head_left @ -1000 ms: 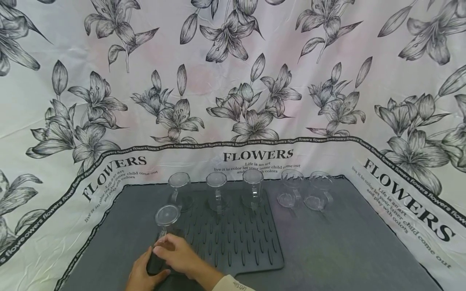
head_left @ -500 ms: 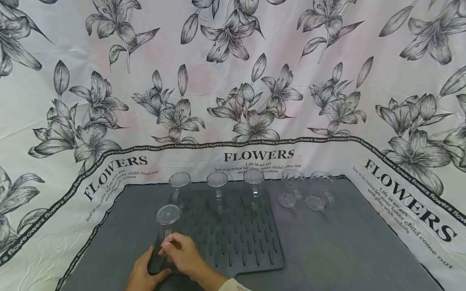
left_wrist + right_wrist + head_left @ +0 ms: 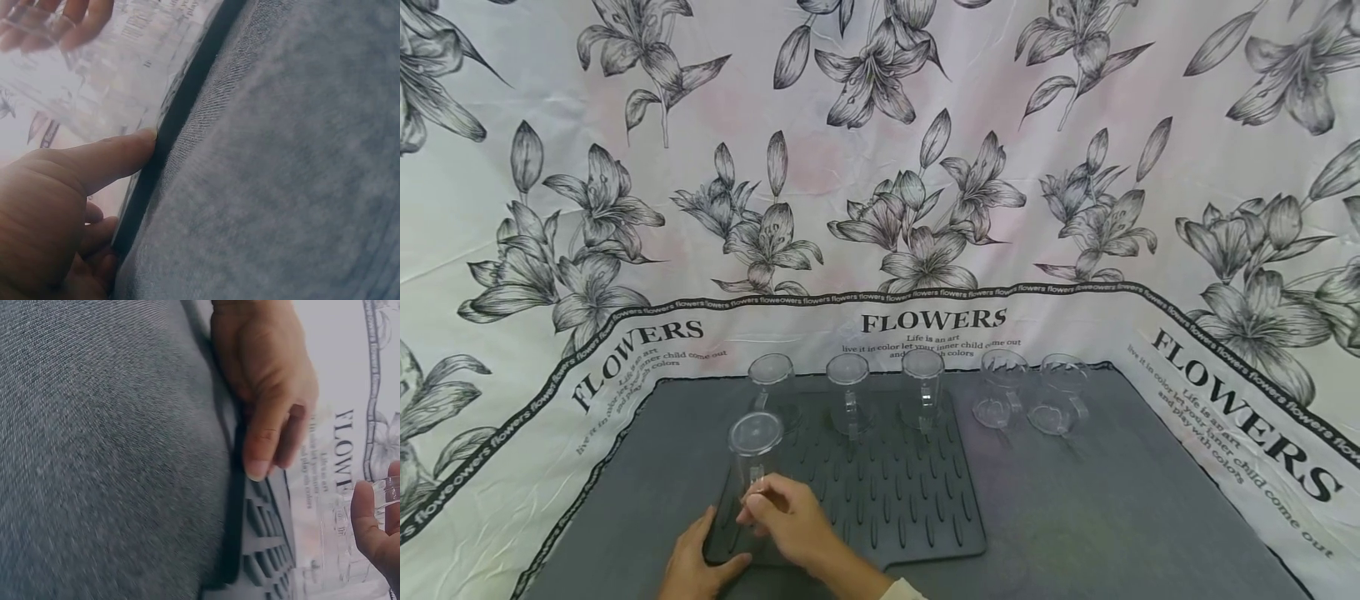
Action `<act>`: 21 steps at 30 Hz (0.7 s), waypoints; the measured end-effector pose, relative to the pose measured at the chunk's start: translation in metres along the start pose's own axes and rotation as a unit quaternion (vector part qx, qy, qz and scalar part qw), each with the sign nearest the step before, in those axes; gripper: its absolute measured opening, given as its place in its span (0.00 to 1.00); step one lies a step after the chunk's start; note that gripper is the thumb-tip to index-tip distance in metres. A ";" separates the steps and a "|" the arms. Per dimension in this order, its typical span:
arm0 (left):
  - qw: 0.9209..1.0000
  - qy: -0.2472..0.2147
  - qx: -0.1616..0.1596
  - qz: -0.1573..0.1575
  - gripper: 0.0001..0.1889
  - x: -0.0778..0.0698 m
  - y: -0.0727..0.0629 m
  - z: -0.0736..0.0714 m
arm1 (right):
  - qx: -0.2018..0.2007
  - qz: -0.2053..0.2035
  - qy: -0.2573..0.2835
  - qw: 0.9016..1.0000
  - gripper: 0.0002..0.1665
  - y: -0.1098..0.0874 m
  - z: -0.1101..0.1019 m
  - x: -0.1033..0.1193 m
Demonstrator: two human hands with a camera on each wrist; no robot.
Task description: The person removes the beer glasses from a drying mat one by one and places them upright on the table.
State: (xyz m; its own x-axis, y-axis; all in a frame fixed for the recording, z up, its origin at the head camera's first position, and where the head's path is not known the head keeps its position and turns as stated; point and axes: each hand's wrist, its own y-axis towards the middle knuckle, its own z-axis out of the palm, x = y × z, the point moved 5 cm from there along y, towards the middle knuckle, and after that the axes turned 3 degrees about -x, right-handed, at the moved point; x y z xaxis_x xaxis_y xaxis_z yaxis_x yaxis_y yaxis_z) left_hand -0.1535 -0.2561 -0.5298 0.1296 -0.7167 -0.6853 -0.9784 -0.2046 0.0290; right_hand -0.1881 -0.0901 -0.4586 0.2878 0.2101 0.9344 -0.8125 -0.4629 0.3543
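Note:
My right hand (image 3: 793, 521) pinches the handle of a clear glass mug (image 3: 756, 435), which is upside down over the left part of the dark drying mat (image 3: 917, 508). In the right wrist view, that mug's glass (image 3: 347, 550) shows beside the thumb at the right edge. My left hand (image 3: 696, 560) holds the mat's near left corner. Its thumb (image 3: 119, 159) lies against the front edge in the left wrist view, with the other fingers along the left side.
Along the mat's back edge stand three upside-down glass mugs (image 3: 847, 396). Two more glass mugs (image 3: 1002, 390) stand upright on the grey tabletop (image 3: 1075, 517) at the right. A flower-printed cloth (image 3: 880, 208) rises behind and at both sides.
The right hand and its mug have moved slightly right and away from the front edge, over the mat. The left hand stays at the corner.

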 end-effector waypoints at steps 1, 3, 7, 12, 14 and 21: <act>1.000 0.000 0.002 -0.002 0.54 0.000 0.001 0.000 | 0.000 -0.003 0.000 1.000 0.12 0.000 -0.001 0.001; 1.000 -0.001 0.007 -0.008 0.54 0.001 0.002 0.000 | 0.000 -0.007 0.001 1.000 0.12 -0.002 -0.005 0.006; 1.000 -0.002 0.014 -0.019 0.55 0.001 0.002 0.001 | 0.006 -0.008 0.007 1.000 0.12 -0.006 -0.013 0.016; 1.000 -0.005 0.011 -0.021 0.56 0.001 0.002 0.002 | 0.012 -0.006 0.017 1.000 0.12 -0.010 -0.023 0.027; 1.000 -0.008 0.011 -0.023 0.56 0.000 0.002 0.002 | 0.012 -0.008 0.017 1.000 0.12 -0.011 -0.026 0.031; 1.000 -0.009 0.011 -0.028 0.55 -0.002 0.001 0.002 | 0.014 -0.024 0.001 1.000 0.12 -0.018 -0.037 0.041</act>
State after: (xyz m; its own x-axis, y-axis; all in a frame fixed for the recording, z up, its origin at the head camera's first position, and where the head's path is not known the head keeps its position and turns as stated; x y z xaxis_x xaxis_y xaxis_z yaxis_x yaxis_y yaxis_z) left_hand -0.1552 -0.2539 -0.5297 0.1812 -0.6921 -0.6986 -0.9732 -0.2284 -0.0262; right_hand -0.1798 -0.0411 -0.4278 0.3250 0.2345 0.9162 -0.7837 -0.4754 0.3997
